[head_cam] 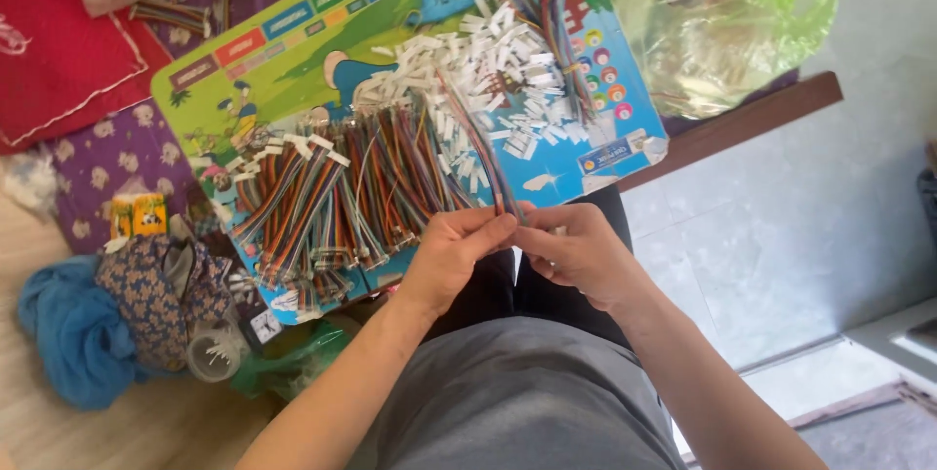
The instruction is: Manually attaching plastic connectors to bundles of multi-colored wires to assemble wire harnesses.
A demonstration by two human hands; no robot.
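My left hand (454,247) and my right hand (574,247) meet at the near edge of a colourful picture board (390,1). Together they pinch the near end of a multicoloured ribbon cable (483,153) that runs away from me up across the board. A heap of similar ribbon cables (332,192) with white connectors lies on the board's left half. Another batch with many white connector ends (488,70) is spread over the middle and right of the board.
A clear greenish plastic bag (727,16) with more parts sits at the top right on a brown wooden edge (742,123). A red cushion (59,50), purple patterned cloth (117,153), blue cloth (73,333) and floral pouch (156,285) lie left. Pale tiled floor (810,236) is right.
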